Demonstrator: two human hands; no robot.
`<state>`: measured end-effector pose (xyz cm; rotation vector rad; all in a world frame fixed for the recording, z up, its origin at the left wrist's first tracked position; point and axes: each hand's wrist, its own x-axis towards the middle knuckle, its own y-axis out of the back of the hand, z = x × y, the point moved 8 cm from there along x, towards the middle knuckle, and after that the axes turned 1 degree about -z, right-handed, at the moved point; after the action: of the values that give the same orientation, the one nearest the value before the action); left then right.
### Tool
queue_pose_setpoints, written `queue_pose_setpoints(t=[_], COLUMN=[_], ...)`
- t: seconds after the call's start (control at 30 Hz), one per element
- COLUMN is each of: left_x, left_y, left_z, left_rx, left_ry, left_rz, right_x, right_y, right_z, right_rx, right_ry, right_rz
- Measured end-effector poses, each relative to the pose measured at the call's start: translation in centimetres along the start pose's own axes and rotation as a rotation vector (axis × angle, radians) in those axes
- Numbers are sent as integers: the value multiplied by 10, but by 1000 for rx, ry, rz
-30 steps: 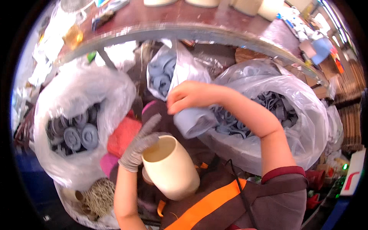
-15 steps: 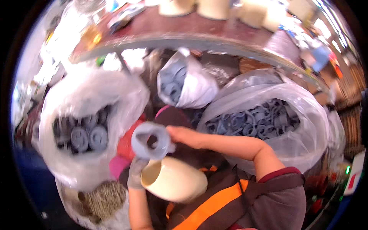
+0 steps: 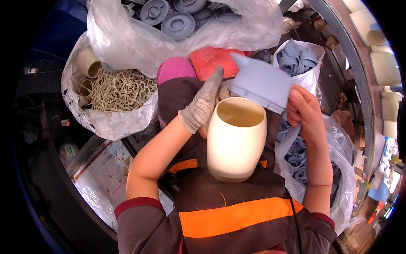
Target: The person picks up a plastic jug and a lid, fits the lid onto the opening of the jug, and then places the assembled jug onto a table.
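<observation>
1. While the cream vessel [image 3: 237, 148] rests in the person's lap [image 3: 174, 97], mouth tipped away from the body, the bare right grip [image 3: 305, 111] is pinched closed on the edge of a grey-blue spouted collar [image 3: 263, 83].
2. That collar tilts just beyond the vessel's rim, its spout pointing ahead and leftward; from where I stand, I can't tell whether the two touch.
3. The gloved left grip [image 3: 206, 100] lies along the rim's left side, thumb raised, some fingers behind it; whether it clasps the wall, I can't tell.
4. Off to the person's left, a white bag [image 3: 112, 126] carries tan strips [image 3: 122, 89] and hollow cream pieces [image 3: 87, 60].
5. Straight ahead, a big clear bag [image 3: 241, 31] holds grey round lids [image 3: 177, 25].
6. On the right, a small white bag [image 3: 311, 84] and a second clear bag [image 3: 344, 184] hold grey-blue parts [image 3: 298, 59].
7. Along the far right, more cream vessels [image 3: 385, 70] stand on a surface [image 3: 375, 120].
</observation>
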<state>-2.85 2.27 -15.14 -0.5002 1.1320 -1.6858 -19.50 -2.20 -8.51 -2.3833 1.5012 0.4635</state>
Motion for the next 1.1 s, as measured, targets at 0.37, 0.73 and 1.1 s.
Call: queue_pose_setpoints(t=[0.37,0.73,1.1], left_x=[4,-2,-11], left_y=[4,-8,0], left_z=[-11,-20,-11], left_rx=[-72,-13,392], left_ry=[8,80,26], left_rz=[127,-55,-40], right_x=[14,13,17], right_y=[-1,5,-10], right_z=[10,22,22], right_rx=[-274,-419,-455], right_ry=[-92,-18,123], right_rz=[-18,-50,-71])
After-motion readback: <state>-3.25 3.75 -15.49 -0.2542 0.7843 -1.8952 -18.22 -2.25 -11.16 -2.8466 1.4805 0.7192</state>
